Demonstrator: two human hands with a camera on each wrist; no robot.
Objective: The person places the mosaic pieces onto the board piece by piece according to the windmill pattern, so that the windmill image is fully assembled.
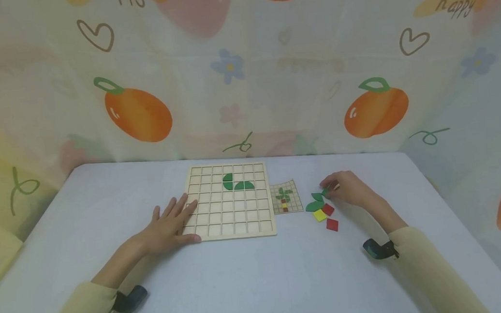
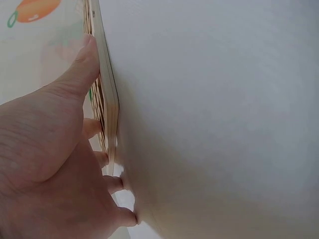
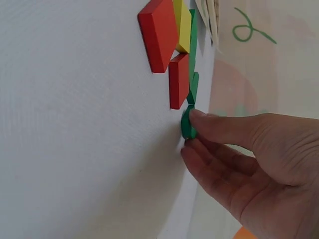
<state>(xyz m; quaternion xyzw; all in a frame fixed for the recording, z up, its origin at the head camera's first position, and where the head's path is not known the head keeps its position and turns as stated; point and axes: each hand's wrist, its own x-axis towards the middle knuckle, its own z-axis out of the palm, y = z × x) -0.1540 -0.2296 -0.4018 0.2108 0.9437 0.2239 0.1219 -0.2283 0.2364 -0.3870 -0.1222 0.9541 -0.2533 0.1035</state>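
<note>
My left hand [image 1: 166,228] rests spread at the left edge of a wooden grid board [image 1: 216,231], its thumb along the near rim. In the left wrist view, the thumb [image 2: 82,67] lies along the board's edge [image 2: 110,99]. Green quarter-round pieces [image 1: 245,185] sit in cells toward the board's upper middle. Between thumb and fingers, my right hand [image 1: 350,188] pinches a small green piece [image 3: 188,122] low over the cloth. Close by lie more green pieces [image 1: 315,206], a yellow square [image 1: 320,215] and two red squares [image 1: 332,225].
A small pattern card [image 1: 297,204], printed with a green, red and yellow figure on a grid, lies against the board's right side. White cloth [image 1: 242,283] covers the table. A fruit-printed curtain [image 1: 273,101] hangs behind it.
</note>
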